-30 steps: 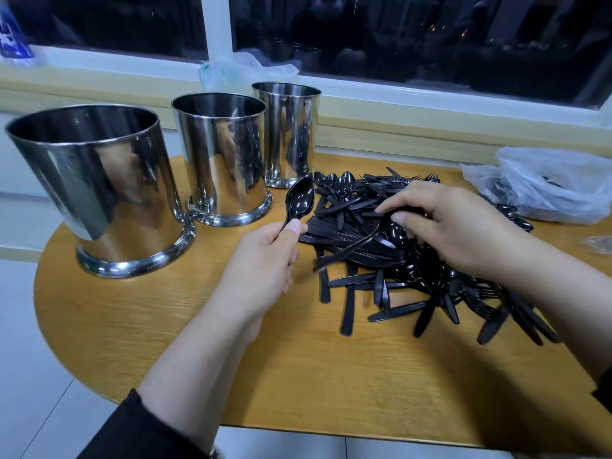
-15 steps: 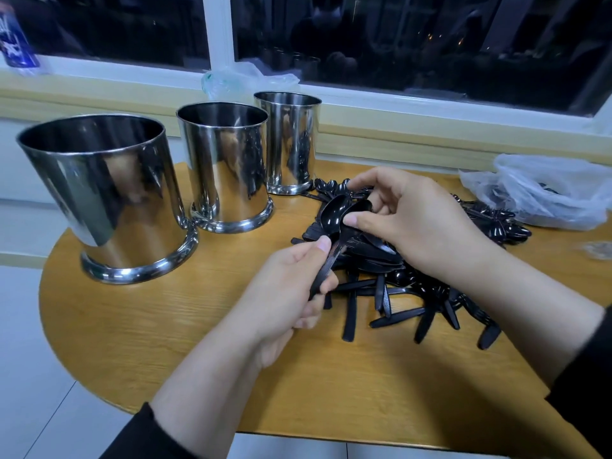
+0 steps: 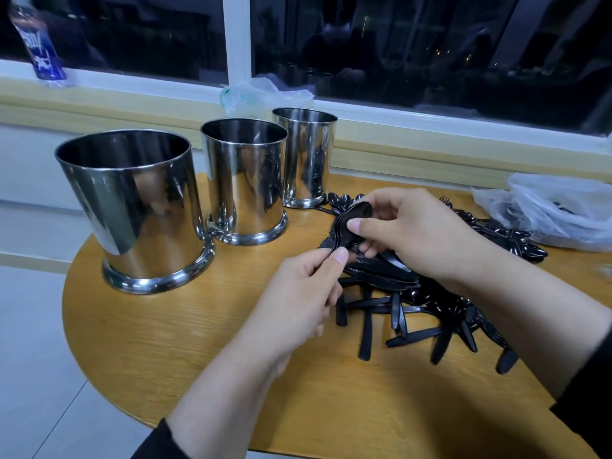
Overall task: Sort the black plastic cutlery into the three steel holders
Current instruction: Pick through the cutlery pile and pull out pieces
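Beside a dark night window, a round wooden desk [image 3: 198,342] carries three steel holders [image 3: 139,207] in a row and a loose pile of black plastic cutlery [image 3: 414,313] to their right. The left hand [image 3: 298,303] pinches spoon handles between narrow fingers [image 3: 339,260], while the right hand [image 3: 420,233] closes on the nested spoons [image 3: 351,223] at their bowls. The pieces look light, thin and slick; they are probably best gripped by the handles.
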